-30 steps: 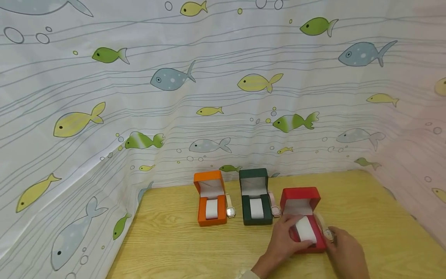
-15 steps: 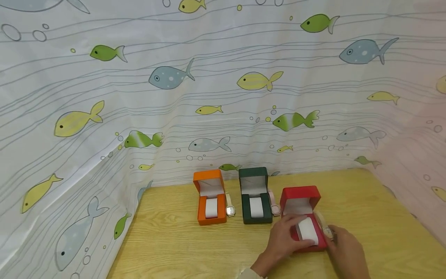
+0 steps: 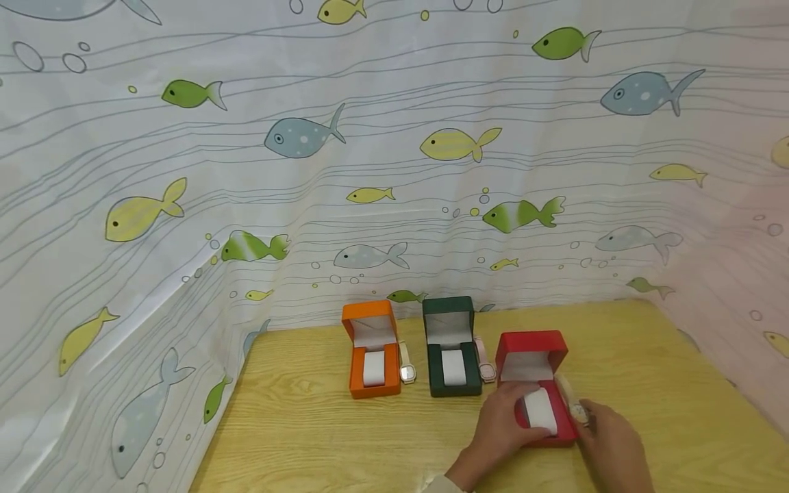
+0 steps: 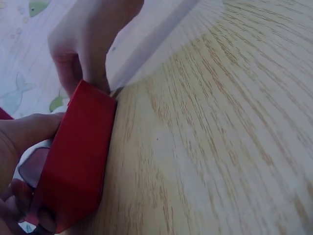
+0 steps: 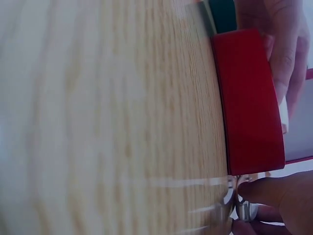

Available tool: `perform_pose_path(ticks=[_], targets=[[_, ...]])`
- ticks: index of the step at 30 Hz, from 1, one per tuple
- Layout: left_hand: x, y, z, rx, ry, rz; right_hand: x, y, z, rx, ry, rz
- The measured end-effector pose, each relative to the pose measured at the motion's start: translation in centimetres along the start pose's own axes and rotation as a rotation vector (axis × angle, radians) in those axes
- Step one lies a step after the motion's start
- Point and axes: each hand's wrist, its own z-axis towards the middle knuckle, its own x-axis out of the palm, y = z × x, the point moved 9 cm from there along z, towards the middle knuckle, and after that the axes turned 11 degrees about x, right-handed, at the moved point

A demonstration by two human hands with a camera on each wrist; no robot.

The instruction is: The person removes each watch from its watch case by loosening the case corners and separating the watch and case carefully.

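The white pillow in the open red box is gripped by the left hand, so taking it out seems to be the step in hand. A watch (just right of the red box, on the bench) is pinched by the right hand. Next, a gentle lift straight up is likely needed.

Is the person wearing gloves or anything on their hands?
No gloves. The left hand and right hand are both bare, with no rings or bracelets showing. A bit of pale sleeve peeks out at the left wrist. The fingers have short, plain nails.
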Motion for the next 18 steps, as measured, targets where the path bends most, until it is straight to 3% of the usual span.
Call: perform_pose_path(ticks=[8, 14, 18], targets=[[-0.01, -0.40, -0.05, -0.010, -0.036, -0.029, -0.55, 0.15, -1.03, -0.063, -0.135, 0.039], [0.46, -0.31, -0.17, 0.016, 0.006, -0.058, -0.34, 0.13, -0.91, -0.053, -0.114, 0.045], [0.71, -0.28, -0.09, 0.051, 0.047, -0.019, -0.35, 0.44, -0.86, -0.066, -0.120, 0.064]])
